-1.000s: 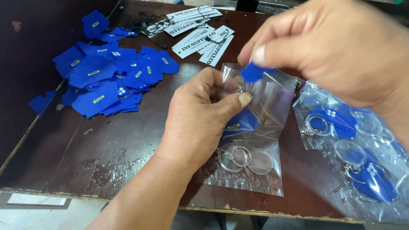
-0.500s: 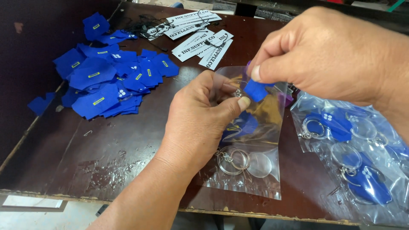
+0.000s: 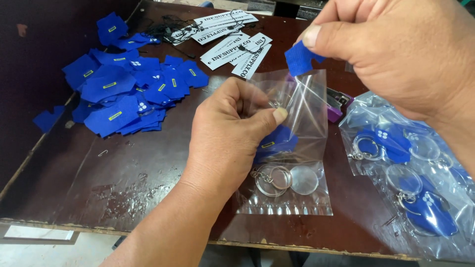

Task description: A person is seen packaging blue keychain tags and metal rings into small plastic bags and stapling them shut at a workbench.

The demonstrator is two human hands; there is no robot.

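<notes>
Holding: small clear plastic bag (image 3: 292, 148) pinched by left hand (image 3: 225, 141), thumb on the front film and fingers behind, grip closed on the upper part so the mouth stands open and upward.
Carrying: small blue fabric piece (image 3: 298, 58) nipped between thumb and forefinger of right hand (image 3: 396, 54), grip closed tight on one edge, hanging just above the bag mouth, apart from the film.
Inside bag: round clear keyring discs with metal rings (image 3: 282, 179) settled at the bottom seam; another blue piece higher up, behind the film.
Bag position: lower edge resting on dark brown wooden bench (image 3: 123, 168), steadied there.
Left supply: loose heap of blue fabric pieces (image 3: 128, 91), within reach.
Far side: white printed card tags with strings (image 3: 230, 42).
Right: filled clear bags of keyrings (image 3: 410, 173), laid aside.
Behind bag: purple object (image 3: 336, 106), possibly a stapler, mostly hidden.
</notes>
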